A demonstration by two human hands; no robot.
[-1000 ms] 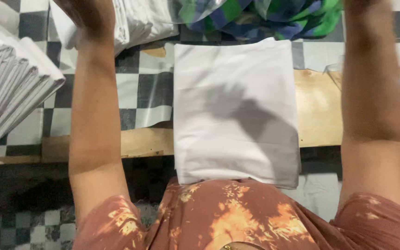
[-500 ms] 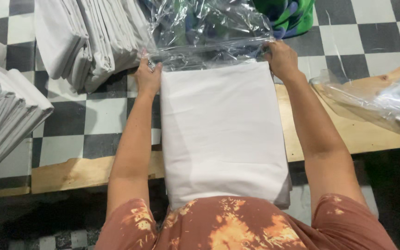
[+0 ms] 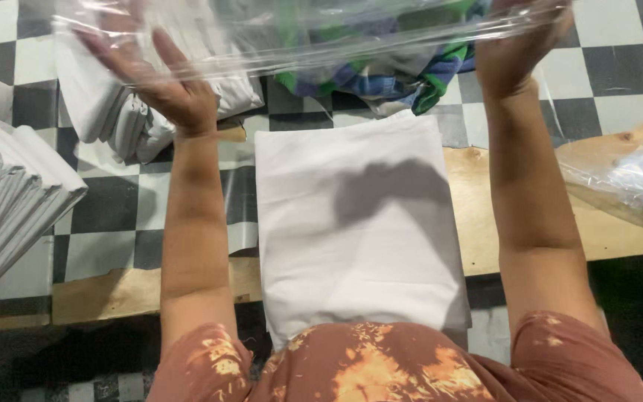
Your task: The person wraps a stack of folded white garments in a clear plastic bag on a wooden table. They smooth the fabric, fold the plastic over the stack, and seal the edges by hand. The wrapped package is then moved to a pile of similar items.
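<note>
I hold a clear plastic bag [image 3: 299, 33] up over the far edge of the surface [image 3: 485, 223], my left hand [image 3: 161, 82] spread open behind the film with fingers flat against it, my right hand [image 3: 519, 45] closed on the bag's other side. The folded white cloth [image 3: 359, 238] lies flat below, its near end hanging over the near edge against my lap. To do this well, I should keep the bag's mouth stretched wide and level, squared with the cloth's far end. Half a second ago both hands were low, at the cloth's far corners; now they are raised and the film is spread.
</note>
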